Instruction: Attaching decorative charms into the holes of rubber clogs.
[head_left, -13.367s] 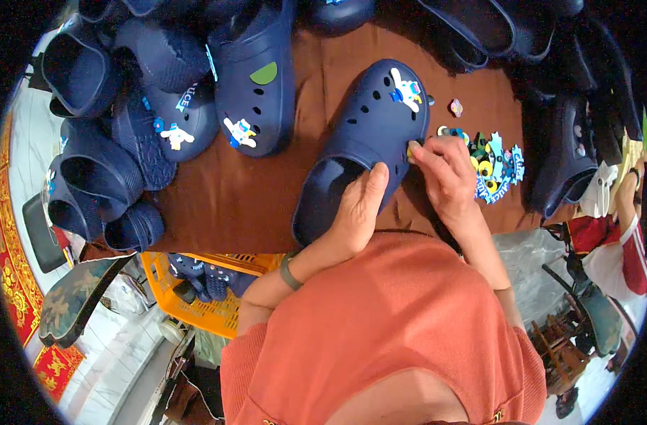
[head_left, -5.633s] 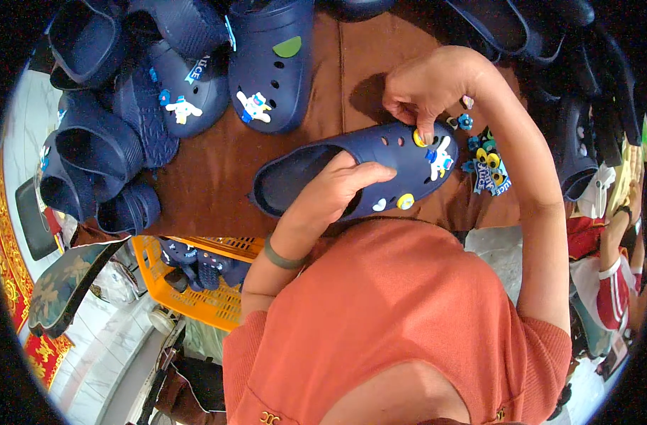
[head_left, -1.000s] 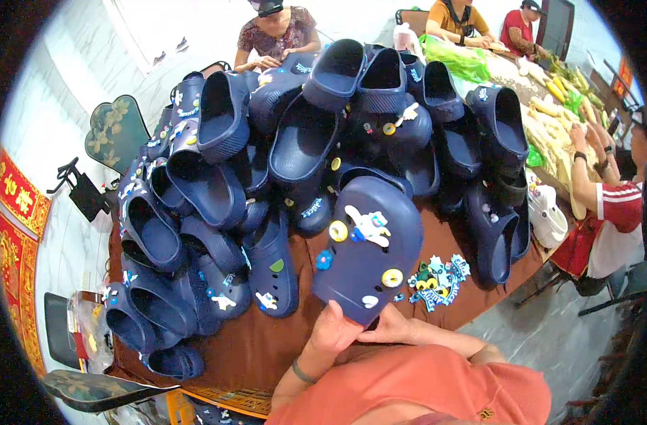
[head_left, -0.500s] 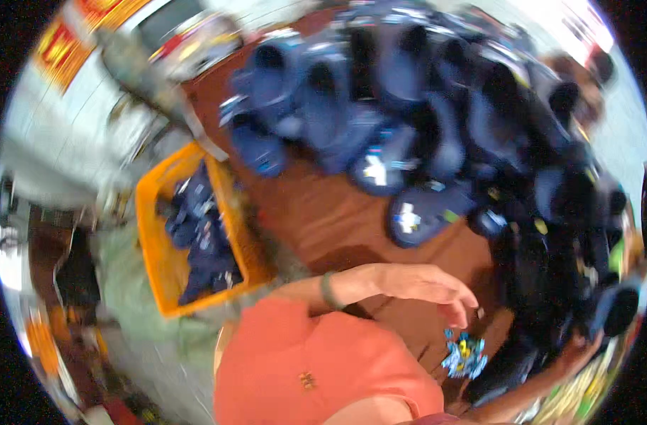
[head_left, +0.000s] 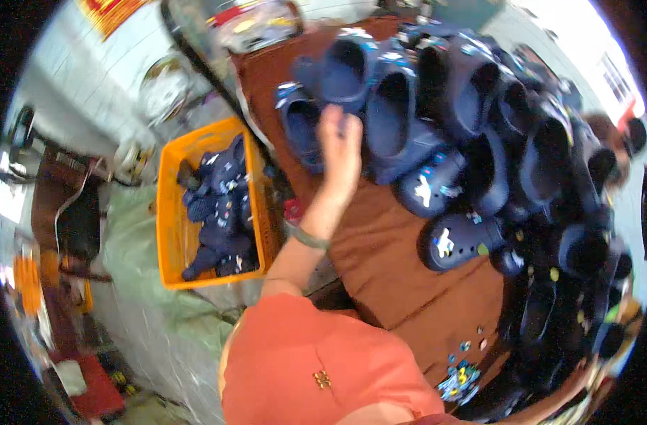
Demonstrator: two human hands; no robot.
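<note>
My left hand point(head_left: 341, 149) reaches forward over the brown cloth to the rows of navy clogs. Its fingers and thumb close round the heel edge of a navy clog point(head_left: 346, 74) at the left end of the far row. Another navy clog point(head_left: 301, 131) lies just left of that hand. At the lower right, my right hand point(head_left: 584, 370) is small and blurred beside a dark clog point(head_left: 610, 341); its fingers cannot be made out. A small heap of colourful shoe charms point(head_left: 459, 384) sits on the cloth near my body, with a few loose ones around it.
An orange crate point(head_left: 166, 234) holding several navy clogs stands to the left. Brown cloth point(head_left: 387, 248) covers the work surface. More clogs, some with white charms, crowd the far and right sides. A clear bag of items point(head_left: 260, 28) lies at the back left.
My left hand has swung from above the charm heap forward and left to a clog in the far row, closing on its heel. The view has shifted; my right hand stays beside the dark clog.
</note>
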